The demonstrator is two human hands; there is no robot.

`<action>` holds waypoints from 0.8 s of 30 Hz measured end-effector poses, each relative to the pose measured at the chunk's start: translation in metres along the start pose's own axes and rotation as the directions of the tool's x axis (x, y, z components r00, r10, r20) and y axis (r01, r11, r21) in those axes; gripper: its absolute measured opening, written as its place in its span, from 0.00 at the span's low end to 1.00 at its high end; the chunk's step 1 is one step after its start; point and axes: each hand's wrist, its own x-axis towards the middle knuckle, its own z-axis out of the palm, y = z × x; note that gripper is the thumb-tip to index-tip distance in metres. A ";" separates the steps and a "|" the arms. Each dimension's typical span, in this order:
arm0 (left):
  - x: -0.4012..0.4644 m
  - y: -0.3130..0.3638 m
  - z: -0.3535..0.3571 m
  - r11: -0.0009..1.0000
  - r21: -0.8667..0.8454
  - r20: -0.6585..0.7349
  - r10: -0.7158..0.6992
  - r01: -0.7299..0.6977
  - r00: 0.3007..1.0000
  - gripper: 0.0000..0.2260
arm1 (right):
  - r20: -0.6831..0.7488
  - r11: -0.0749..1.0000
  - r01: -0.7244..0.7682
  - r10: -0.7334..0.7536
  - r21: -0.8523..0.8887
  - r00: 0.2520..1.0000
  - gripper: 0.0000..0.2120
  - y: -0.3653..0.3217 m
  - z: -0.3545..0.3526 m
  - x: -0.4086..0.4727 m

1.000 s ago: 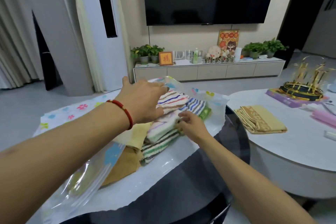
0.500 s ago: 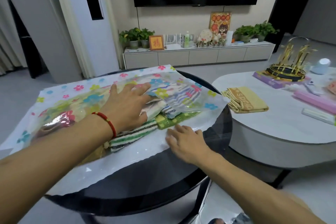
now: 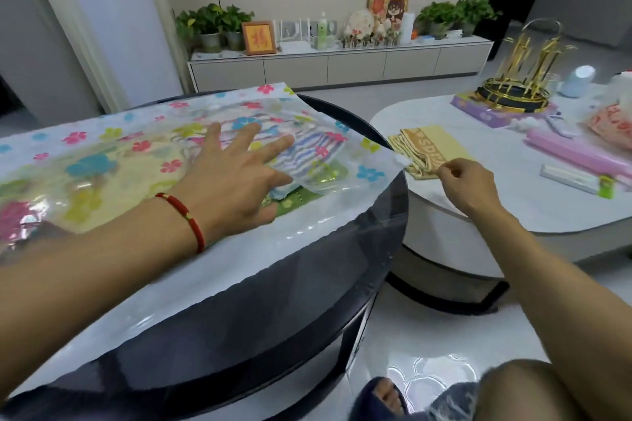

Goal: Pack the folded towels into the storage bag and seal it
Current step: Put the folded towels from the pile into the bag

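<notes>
Two jobs were split between my hands: the spread fingers (image 3: 253,133) of my left hand (image 3: 236,181) pressed flat on the clear flower-printed plastic storage bag (image 3: 113,147), while my right hand (image 3: 468,184) pinched the bag's corner (image 3: 400,159) at the edge of the round dark glass bench (image 3: 307,284). The folded striped towels (image 3: 307,150) lay inside, under my palm. One folded yellow towel (image 3: 431,150) sat unpacked on the white bench (image 3: 478,215) just beside. Packing looked mostly done; sealing, I judged, remained.
</notes>
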 end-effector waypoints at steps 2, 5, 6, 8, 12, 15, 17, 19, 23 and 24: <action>0.006 0.004 0.002 1.000 -0.022 -0.011 -0.003 0.003 1.000 0.23 | 0.040 0.994 -0.013 0.018 -0.111 0.999 0.17 0.016 0.010 0.029; 0.016 0.007 0.001 0.988 -0.151 -0.009 -0.023 0.022 1.000 0.29 | 0.096 0.959 -0.065 0.095 -0.277 0.991 0.21 0.031 0.024 0.066; 0.019 0.007 0.001 0.982 -0.186 -0.019 -0.032 0.028 0.999 0.30 | 0.096 0.960 -0.104 0.132 -0.262 0.987 0.21 0.034 0.028 0.077; 0.023 0.007 0.002 0.976 -0.215 -0.036 -0.039 0.030 0.999 0.30 | 0.069 0.966 -0.194 0.208 -0.172 0.976 0.20 0.037 0.032 0.093; 0.026 0.005 0.006 0.967 -0.251 -0.033 -0.054 0.044 0.998 0.27 | -0.010 0.938 -0.345 0.345 -0.047 0.939 0.11 0.034 0.032 0.109; 0.025 0.005 0.008 0.968 -0.248 -0.029 -0.055 0.047 0.998 0.26 | 0.081 0.937 -0.350 0.349 -0.002 0.933 0.19 0.026 0.025 0.110; 0.021 0.005 0.009 0.973 -0.224 -0.005 -0.063 0.060 0.998 0.25 | 0.181 0.943 -0.328 0.315 0.046 0.932 0.26 0.023 0.015 0.100; 0.013 0.005 0.008 0.977 -0.200 0.013 -0.076 0.077 0.997 0.25 | 0.218 0.940 -0.311 0.277 0.140 0.936 0.30 0.024 0.002 0.083; -0.013 -0.002 0.007 0.979 -0.154 0.037 -0.127 0.131 0.991 0.23 | 0.282 0.803 -0.383 0.277 0.457 0.918 0.28 0.024 -0.038 0.040; -0.022 -0.005 0.007 0.976 -0.158 0.043 -0.144 0.149 0.989 0.22 | 0.351 0.762 -0.419 0.266 0.494 0.898 0.26 0.023 -0.051 0.028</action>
